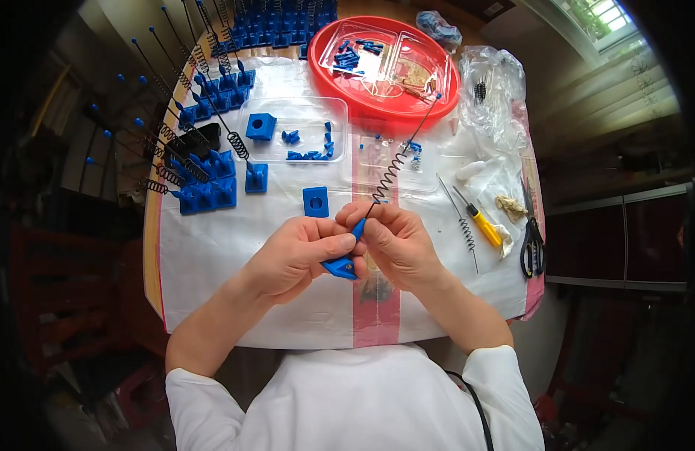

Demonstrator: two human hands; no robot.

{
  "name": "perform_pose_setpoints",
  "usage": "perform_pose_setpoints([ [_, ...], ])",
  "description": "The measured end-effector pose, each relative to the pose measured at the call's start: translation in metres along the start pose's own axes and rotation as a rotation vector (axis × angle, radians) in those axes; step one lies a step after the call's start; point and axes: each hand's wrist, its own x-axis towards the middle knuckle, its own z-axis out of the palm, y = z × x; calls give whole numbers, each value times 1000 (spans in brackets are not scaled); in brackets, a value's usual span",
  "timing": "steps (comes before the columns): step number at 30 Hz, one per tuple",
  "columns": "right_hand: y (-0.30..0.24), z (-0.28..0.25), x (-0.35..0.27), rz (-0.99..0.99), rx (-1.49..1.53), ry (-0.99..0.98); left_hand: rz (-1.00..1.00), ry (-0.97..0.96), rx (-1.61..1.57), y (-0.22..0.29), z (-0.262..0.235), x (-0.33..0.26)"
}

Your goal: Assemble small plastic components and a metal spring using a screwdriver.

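Observation:
My left hand (298, 252) and my right hand (396, 240) meet at the table's middle, both closed on one small piece. It is a blue plastic base (341, 267) with a blue sleeve, from which a black wire spring antenna (396, 161) rises up and to the right, ending in a blue tip (438, 96). My left thumb and fingers pinch the base and sleeve; my right fingers grip where the wire enters the sleeve. A loose blue square base (315, 201) lies just beyond my left hand.
Finished blue-based antennas (204, 192) stand in rows at the left. A clear tray (295, 131) holds blue parts; a red round tray (385, 68) sits behind. A yellow screwdriver (479, 223), loose spring wire (464, 225), black scissors (533, 244) and plastic bags (490, 90) lie at right.

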Motion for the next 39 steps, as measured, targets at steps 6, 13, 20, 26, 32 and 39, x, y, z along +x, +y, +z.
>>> perform_pose_setpoints([
  [6, 1, -1, -1, 70, 67, -2, 13, 51, 15, 2, 4, -1],
  [13, 5, 0, -2, 19, 77, 15, 64, 124, 126, -1, 2, -1],
  [20, 9, 0, -2, -44, 28, 26, 91, 154, 177, -2, 2, -1],
  [26, 12, 2, -4, -87, -19, 93, 131, 186, 230, -3, 5, 0],
  [32, 10, 5, -5, -31, -20, 133, 118, 167, 217, -1, 4, -1],
  [39, 10, 3, -3, -53, -11, 100, 110, 142, 224, -6, 0, 1],
])
